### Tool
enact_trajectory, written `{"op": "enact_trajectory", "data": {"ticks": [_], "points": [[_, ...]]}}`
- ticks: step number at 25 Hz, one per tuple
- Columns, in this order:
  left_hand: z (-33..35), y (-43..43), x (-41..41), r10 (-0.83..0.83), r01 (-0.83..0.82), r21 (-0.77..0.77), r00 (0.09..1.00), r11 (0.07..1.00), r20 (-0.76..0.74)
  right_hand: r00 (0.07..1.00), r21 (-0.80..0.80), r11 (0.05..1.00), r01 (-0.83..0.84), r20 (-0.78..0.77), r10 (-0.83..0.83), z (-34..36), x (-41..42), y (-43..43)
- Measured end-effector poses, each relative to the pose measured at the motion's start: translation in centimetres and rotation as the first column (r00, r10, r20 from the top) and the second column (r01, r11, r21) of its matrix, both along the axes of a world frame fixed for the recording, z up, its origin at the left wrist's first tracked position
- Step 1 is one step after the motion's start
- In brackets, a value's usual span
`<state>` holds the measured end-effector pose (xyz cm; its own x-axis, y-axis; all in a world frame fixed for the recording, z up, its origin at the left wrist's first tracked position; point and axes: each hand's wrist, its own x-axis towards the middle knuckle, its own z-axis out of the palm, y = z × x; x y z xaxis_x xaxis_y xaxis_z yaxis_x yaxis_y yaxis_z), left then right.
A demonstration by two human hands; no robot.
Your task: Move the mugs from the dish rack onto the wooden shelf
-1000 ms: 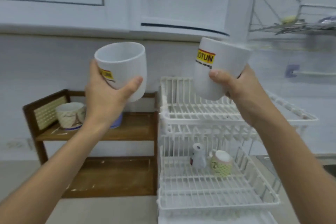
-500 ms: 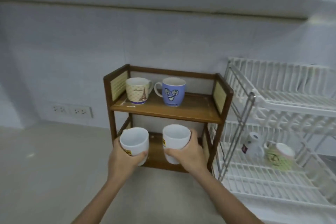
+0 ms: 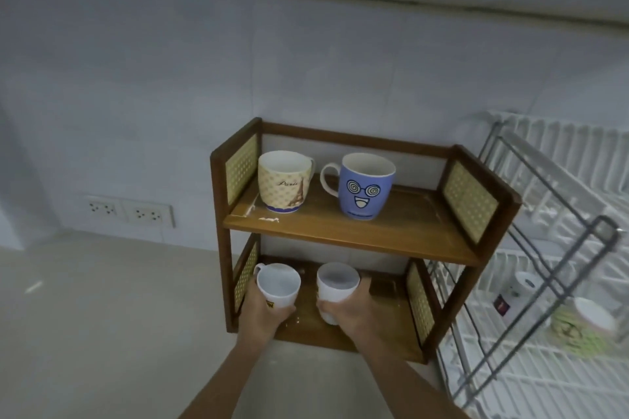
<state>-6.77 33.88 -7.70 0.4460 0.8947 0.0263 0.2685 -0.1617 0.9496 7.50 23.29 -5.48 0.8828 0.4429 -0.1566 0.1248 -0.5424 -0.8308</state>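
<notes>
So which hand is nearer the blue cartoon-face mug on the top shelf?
Right. The right hand sits on the lower shelf almost directly below the blue cartoon-face mug, gripping a white mug. The left hand holds its white mug further left.

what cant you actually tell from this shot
Head view only:
- Whether the two white mugs already rest on the lower shelf: the left hand and right hand cover their bases.
- The logo on the left mug: mostly hidden by fingers.
- The two mugs left in the dish rack: blurred, and the rack is cut off by the right edge.
</notes>
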Motion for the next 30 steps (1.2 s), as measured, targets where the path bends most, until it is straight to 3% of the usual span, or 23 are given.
{"op": "enact_trajectory", "data": {"ticks": [10,15,17,21,25,30], "points": [[-1.2,1.5,1.5,0.013,-0.013,-0.020,1.000,1.000,-0.020,0.999,0.058,0.998,0.035,-0.016,-0.034,-3.0,1.0,1.7],[-0.5,-0.3,0.4,0.006,-0.006,0.056,1.000,0.998,0.002,0.992,0.088,0.995,-0.045,-0.115,0.055,-2.3,-0.4,-0.4],[-0.3,-3.0,-0.6,-0.002,0.001,0.103,1.000,0.995,0.008,0.986,0.097,0.985,-0.140,-0.076,0.148,-1.3,-1.8,-3.2],[0.4,-9.4,-1.5,-0.160,0.184,0.220,0.980,0.958,-0.123,0.960,0.185,0.945,-0.271,-0.024,0.280,0.9,-4.4,-12.1],[3.8,-16.8,-0.3,-0.485,0.496,0.384,0.864,0.779,-0.131,0.957,0.358,0.893,-0.274,0.010,0.289,3.7,-4.7,-22.9],[7.9,-26.5,4.6,-0.741,0.562,0.710,0.666,0.425,-0.083,0.976,0.285,0.949,-0.138,0.203,0.081,7.4,2.9,-31.3]]}}
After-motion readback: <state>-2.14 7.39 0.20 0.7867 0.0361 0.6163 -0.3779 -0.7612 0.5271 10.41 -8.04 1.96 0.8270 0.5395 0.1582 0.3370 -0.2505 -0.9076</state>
